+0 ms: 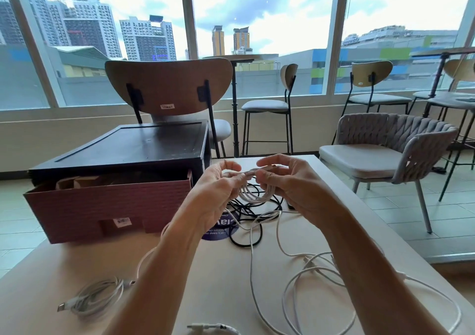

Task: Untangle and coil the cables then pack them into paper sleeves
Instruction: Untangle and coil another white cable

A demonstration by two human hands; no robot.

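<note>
Both hands are raised over the middle of the table. My left hand (218,188) and my right hand (288,185) grip a small coil of white cable (253,193) between them, its loops hanging below the fingers. Under the hands lies a tangle of black cable (246,229) mixed with white strands. Loose white cable (308,291) sprawls over the near right of the table. A coiled white cable (97,297) with a USB plug lies at the near left. Brown paper sleeves (77,181) stand inside the open pink cardboard box (108,203).
A black box (133,147) sits behind the pink box on the beige table (210,283). A round purple sticker (218,229) lies under the cables. Another white cable end (213,328) shows at the near edge. Chairs stand beyond and to the right of the table.
</note>
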